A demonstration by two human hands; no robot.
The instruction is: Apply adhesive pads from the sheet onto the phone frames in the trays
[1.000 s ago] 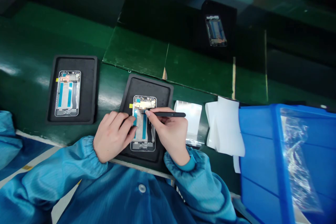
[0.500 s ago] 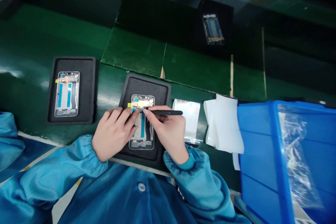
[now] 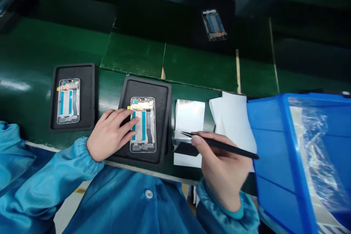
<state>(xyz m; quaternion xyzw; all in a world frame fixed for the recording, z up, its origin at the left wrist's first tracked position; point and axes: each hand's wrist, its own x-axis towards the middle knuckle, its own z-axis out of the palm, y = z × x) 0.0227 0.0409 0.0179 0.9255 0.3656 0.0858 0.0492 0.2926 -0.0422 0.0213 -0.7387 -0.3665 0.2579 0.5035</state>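
Note:
An opened phone (image 3: 143,126), with two blue strips and a bare circuit board at its top, lies in a black tray (image 3: 163,117) in front of me. My left hand (image 3: 112,131) rests over the phone's left edge, fingers spread and fingertips on it, gripping nothing. Black tweezers (image 3: 231,148) are held in my right hand (image 3: 223,170), between thumb and fingers. Their tips point left, above a white sheet (image 3: 190,115) with a dark strip (image 3: 187,149) near its lower end. Whether the tips touch the sheet, I cannot tell.
To the left, a second black tray (image 3: 93,97) holds another opened phone (image 3: 68,102). White papers (image 3: 234,113) lie right of the sheet, beside a blue bin (image 3: 270,142) with clear plastic inside. Another phone (image 3: 214,25) sits on the raised, dark far surface. A blue sleeve (image 3: 11,153) shows at far left.
My right hand has moved right with the tweezers, from the phone to the white sheet. The tweezers' tips now show. My left hand stays at the phone, its fingers slightly more spread.

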